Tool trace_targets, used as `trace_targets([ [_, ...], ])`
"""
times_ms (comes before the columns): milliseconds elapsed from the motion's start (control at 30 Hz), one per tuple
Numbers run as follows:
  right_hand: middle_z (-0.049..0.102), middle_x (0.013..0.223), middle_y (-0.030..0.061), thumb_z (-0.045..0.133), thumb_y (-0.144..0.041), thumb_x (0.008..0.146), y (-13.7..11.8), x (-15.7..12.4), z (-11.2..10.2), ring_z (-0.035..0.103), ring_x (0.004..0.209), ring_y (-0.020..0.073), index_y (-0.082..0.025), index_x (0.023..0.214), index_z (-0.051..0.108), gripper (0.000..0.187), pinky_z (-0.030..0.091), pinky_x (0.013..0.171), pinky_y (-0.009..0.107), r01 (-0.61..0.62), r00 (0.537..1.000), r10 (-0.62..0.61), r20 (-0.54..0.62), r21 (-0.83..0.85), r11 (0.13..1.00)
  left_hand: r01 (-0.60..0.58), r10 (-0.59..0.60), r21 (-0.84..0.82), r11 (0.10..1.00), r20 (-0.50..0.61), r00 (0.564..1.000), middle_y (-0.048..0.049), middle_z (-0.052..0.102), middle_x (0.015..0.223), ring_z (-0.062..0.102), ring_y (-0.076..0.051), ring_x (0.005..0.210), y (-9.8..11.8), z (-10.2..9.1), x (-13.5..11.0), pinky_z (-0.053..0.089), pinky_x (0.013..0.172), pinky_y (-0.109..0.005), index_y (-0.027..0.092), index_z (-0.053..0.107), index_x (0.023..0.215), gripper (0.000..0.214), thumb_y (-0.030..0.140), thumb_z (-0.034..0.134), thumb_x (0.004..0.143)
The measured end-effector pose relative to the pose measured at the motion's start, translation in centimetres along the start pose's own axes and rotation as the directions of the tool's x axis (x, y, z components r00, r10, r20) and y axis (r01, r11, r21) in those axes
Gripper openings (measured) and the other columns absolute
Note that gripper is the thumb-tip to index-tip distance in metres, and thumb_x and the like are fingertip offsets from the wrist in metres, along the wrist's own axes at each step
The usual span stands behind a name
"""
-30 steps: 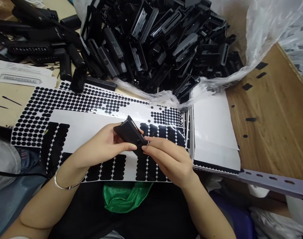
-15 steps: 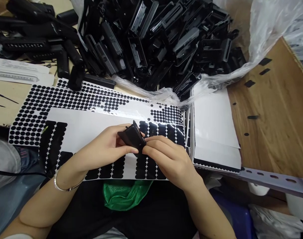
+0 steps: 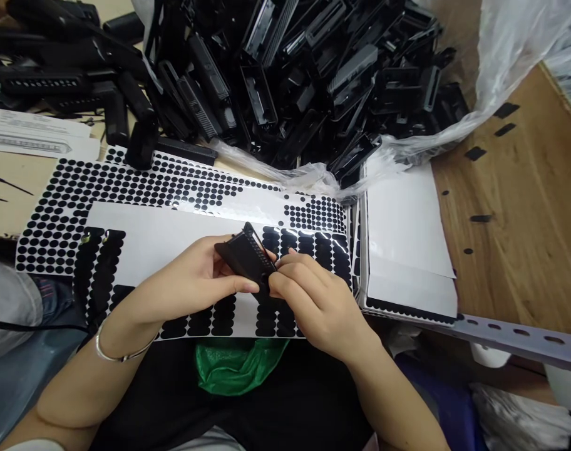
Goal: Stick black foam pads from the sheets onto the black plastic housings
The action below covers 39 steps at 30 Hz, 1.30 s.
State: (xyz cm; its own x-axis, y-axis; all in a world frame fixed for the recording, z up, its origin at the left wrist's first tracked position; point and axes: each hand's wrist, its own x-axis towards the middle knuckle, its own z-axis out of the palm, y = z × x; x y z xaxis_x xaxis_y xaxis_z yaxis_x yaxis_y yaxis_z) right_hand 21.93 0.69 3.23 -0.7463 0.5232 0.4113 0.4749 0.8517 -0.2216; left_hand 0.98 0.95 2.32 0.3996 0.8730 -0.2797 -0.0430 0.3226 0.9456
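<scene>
A black plastic housing [image 3: 245, 255], long and narrow with a ribbed edge, is held tilted above the sticker sheets. My left hand [image 3: 205, 269] is closed around its left side, thumb along the near face. At the lower right end, the fingers of my right hand [image 3: 313, 294] are closed on the same piece; a small dark round spot shows by the fingertips, too small to make out. Beneath both hands lies a white sheet with rows of black elongated stickers [image 3: 222, 318]. Behind it is a sheet of round black stickers [image 3: 60, 213].
A large heap of black plastic housings [image 3: 262, 94] fills the back, partly in a clear plastic bag [image 3: 496, 69]. More black parts [image 3: 55, 56] lie at the back left. White sheets [image 3: 407, 232] are stacked at right, beside a wooden board [image 3: 520, 207]. Green plastic [image 3: 238, 366] covers my lap.
The housing has turned slightly in my hands, showing more of its ribbed edge. Both hands stay closed on it in nearly the same place. The view has shifted slightly.
</scene>
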Motion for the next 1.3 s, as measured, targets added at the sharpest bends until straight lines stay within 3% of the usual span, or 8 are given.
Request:
trace_targets([
  [133,0.066,0.082,0.0053,0.048,-0.003,0.096,0.2,-0.2,0.8,0.065,0.092,0.0214,-0.016,0.097,0.065,0.021,0.060,0.096,0.043,0.068,0.980,-0.070,-0.187,-0.015,0.998,0.023,-0.023,-0.045,0.999,0.002,1.000,-0.0059,0.077,0.094,0.073,-0.027,0.097,-0.1,-0.2,0.0,0.062,0.085,-0.037,0.017,0.071,0.095,0.032,0.028,0.086,0.068],
  [267,0.066,0.080,0.0037,0.052,-0.003,0.094,0.3,0.0,1.4,0.062,0.085,0.0198,-0.019,0.091,0.062,0.019,0.061,0.095,0.041,0.075,0.955,-0.087,-0.285,-0.051,0.996,0.031,-0.030,-0.086,0.996,0.015,0.999,-0.0057,0.078,0.096,0.073,-0.026,0.098,-0.1,-0.3,0.1,0.063,0.082,-0.034,0.017,0.070,0.094,0.032,0.028,0.086,0.069],
  [400,0.064,0.078,0.0037,0.052,-0.002,0.095,0.1,0.0,1.3,0.061,0.083,0.0189,-0.019,0.089,0.061,0.020,0.063,0.094,0.039,0.080,0.952,-0.088,-0.292,-0.041,0.996,0.025,-0.022,-0.132,0.991,0.026,0.999,-0.0080,0.077,0.101,0.073,-0.027,0.100,-0.3,-0.6,0.2,0.064,0.079,-0.031,0.015,0.069,0.096,0.034,0.030,0.087,0.070],
  [533,0.067,0.084,0.0055,0.051,-0.002,0.096,0.0,-0.1,1.0,0.065,0.092,0.0204,-0.017,0.092,0.064,0.020,0.064,0.092,0.041,0.075,0.955,-0.050,-0.292,0.075,0.994,0.017,-0.020,-0.114,0.993,-0.025,0.999,-0.0094,0.076,0.111,0.073,-0.027,0.102,-0.4,-0.9,0.3,0.064,0.077,-0.030,0.017,0.069,0.106,0.040,0.032,0.086,0.073],
  [633,0.071,0.093,0.0065,0.060,-0.007,0.096,0.3,-0.2,0.8,0.067,0.097,0.0216,-0.017,0.105,0.068,0.016,0.066,0.087,0.040,0.045,0.953,0.000,-0.304,0.140,0.989,0.008,-0.007,-0.134,0.991,0.009,1.000,-0.0090,0.077,0.103,0.073,-0.027,0.099,-0.3,-0.6,0.4,0.064,0.078,-0.032,0.016,0.069,0.099,0.037,0.032,0.087,0.071],
  [833,0.074,0.113,0.0099,0.072,-0.022,0.092,1.3,-0.5,0.9,0.068,0.104,0.0233,-0.020,0.121,0.072,0.029,0.064,0.084,0.040,0.033,0.966,0.041,-0.254,0.279,0.960,0.018,-0.006,-0.160,0.987,0.079,0.997,-0.0048,0.075,0.090,0.072,-0.022,0.088,-0.4,-0.1,0.6,0.063,0.075,-0.030,0.016,0.068,0.093,0.029,0.025,0.085,0.071],
  [1133,0.076,0.103,0.0081,0.074,-0.026,0.090,2.7,-0.1,1.0,0.068,0.099,0.0208,-0.019,0.110,0.076,0.021,0.064,0.083,0.038,0.142,0.961,-0.026,-0.275,0.414,0.899,0.015,0.012,-0.196,0.981,0.138,0.990,-0.0004,0.074,0.088,0.068,-0.013,0.075,-0.5,-0.2,0.5,0.062,0.074,-0.026,0.017,0.069,0.093,0.025,0.016,0.083,0.072],
  [1300,0.077,0.107,0.0082,0.075,-0.023,0.090,3.0,-0.4,1.0,0.068,0.100,0.0214,-0.020,0.108,0.077,0.018,0.065,0.081,0.038,0.164,0.963,-0.052,-0.265,0.418,0.894,0.051,-0.016,-0.187,0.981,0.188,0.982,-0.0009,0.075,0.094,0.070,-0.014,0.082,-0.5,-0.2,0.6,0.061,0.079,-0.026,0.018,0.072,0.098,0.026,0.016,0.082,0.074],
])
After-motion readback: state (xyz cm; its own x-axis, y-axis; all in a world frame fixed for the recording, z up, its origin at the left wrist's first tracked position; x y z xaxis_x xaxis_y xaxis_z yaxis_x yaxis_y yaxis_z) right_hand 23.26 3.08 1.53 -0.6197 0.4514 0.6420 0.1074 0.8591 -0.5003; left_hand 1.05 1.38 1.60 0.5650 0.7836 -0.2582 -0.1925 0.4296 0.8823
